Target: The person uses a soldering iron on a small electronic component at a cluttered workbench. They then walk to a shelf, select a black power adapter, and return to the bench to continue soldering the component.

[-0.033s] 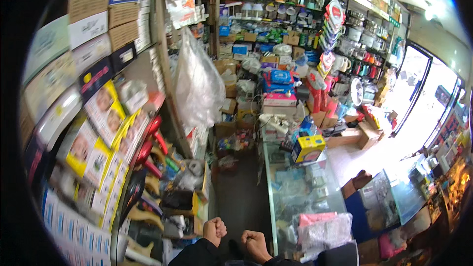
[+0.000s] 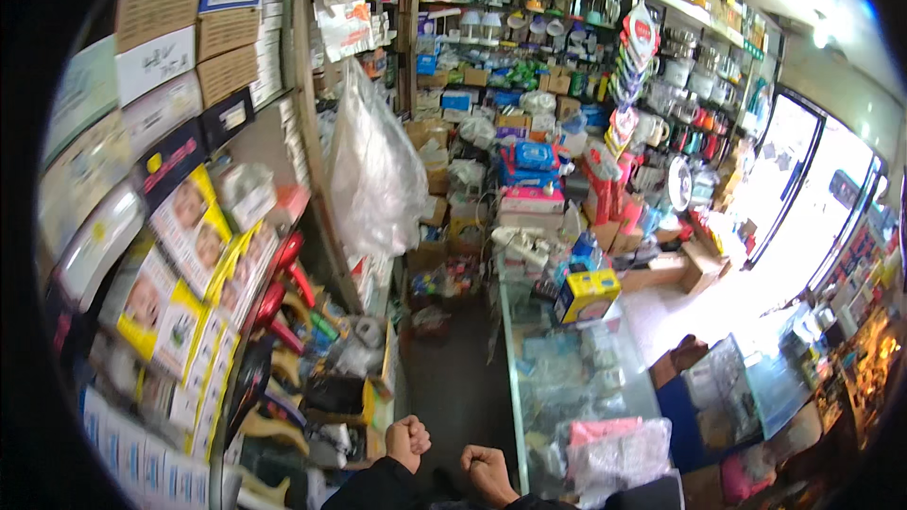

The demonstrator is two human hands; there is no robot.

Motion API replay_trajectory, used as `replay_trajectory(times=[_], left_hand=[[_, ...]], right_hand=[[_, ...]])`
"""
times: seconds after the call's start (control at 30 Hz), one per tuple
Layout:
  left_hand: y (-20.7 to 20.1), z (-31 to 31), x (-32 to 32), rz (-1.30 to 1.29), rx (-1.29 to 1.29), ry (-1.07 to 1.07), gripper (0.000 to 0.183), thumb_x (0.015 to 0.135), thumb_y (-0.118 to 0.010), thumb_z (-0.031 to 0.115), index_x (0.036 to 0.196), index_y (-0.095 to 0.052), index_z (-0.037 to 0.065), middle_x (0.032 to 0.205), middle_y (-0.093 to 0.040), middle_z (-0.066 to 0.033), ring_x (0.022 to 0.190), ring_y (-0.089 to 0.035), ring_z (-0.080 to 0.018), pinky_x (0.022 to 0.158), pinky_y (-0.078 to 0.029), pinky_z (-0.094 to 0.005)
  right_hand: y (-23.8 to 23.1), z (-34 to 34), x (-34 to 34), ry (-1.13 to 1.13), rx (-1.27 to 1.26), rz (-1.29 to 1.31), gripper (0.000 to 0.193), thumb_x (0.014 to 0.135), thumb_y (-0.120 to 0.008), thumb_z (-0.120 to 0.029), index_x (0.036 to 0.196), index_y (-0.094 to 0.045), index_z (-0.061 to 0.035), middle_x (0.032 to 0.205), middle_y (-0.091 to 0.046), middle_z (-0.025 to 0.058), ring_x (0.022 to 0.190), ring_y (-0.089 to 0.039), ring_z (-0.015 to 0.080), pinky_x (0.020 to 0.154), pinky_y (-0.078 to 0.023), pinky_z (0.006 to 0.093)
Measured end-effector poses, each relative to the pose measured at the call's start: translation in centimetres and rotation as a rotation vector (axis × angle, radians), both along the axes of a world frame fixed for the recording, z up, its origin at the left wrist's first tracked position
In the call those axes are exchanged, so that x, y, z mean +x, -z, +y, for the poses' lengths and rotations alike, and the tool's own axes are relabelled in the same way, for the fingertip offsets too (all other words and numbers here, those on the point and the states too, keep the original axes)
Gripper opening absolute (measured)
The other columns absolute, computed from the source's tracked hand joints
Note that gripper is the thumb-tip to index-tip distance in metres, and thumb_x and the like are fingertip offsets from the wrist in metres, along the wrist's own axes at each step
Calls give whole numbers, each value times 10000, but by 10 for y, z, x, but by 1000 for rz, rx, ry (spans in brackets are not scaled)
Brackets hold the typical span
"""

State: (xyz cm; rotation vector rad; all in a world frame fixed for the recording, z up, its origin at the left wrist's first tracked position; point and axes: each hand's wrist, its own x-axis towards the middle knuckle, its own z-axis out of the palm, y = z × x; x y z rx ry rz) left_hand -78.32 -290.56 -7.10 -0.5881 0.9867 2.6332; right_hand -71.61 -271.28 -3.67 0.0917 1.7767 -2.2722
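Left hand (image 2: 408, 442) and right hand (image 2: 488, 472): 2 fists, near each other, not touching, over aisle (image 2: 449, 368). Can't tell if anything's inside. Counter (image 2: 511, 373) right of right hand; clear packet (image 2: 624, 455), yellow box (image 2: 588, 296) on it.

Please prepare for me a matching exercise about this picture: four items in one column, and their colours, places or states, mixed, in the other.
1. Left hand and right hand
2. Large plastic bag
3. Yellow box
4. Aisle floor

A. On the glass counter
B. Dark grey
C. Closed into fists
D. Hanging beside the brown post

Pairs: 1-C, 2-D, 3-A, 4-B
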Motion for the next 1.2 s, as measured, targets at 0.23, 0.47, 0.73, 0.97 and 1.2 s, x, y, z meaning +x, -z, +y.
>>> replay_trajectory(times=[0.23,0.47,0.73,0.97,1.2], left_hand=[[-82,35,-202,161,-48,79,206,908,-449,-87,813,-538,73,657,-443,-29,536,-343,-117,513,-271,-297],[-228,85,-330,450,-146,264,302,929,-486,-74,1179,-649,-29,996,-687,-139,675,-539,-168,621,-442,-304],[-224,57,-543,636,-474,-2,705,1066,-621,141,1694,-305,94,1681,-403,-69,1496,-472,-259,1144,-475,-416],[-129,-73,-609,574,-1024,-492,625,1071,-561,80,1657,-348,36,1598,-471,-152,1376,-562,-233,987,-570,-360],[-128,-95,-633,408,-953,-904,387,1056,-565,122,1419,-586,-9,1345,-654,-172,1161,-664,-247,963,-570,-378]], right_hand=[[-28,21,-164,199,63,-16,307,848,-381,93,712,-568,-110,628,-495,-42,581,-449,72,494,-326,270],[2,36,-372,300,74,81,294,912,-429,61,769,-632,-96,662,-521,-45,604,-443,65,555,-349,252],[-53,15,-641,62,-70,343,246,952,-474,51,905,-691,-55,696,-570,-28,606,-482,69,559,-381,257],[-76,-55,-812,-275,-128,447,294,878,-425,85,911,-695,-27,770,-670,45,661,-556,107,597,-461,292],[-36,-154,-927,-266,244,866,161,886,-530,34,809,-659,-23,690,-610,141,606,-574,252,587,-473,385]])
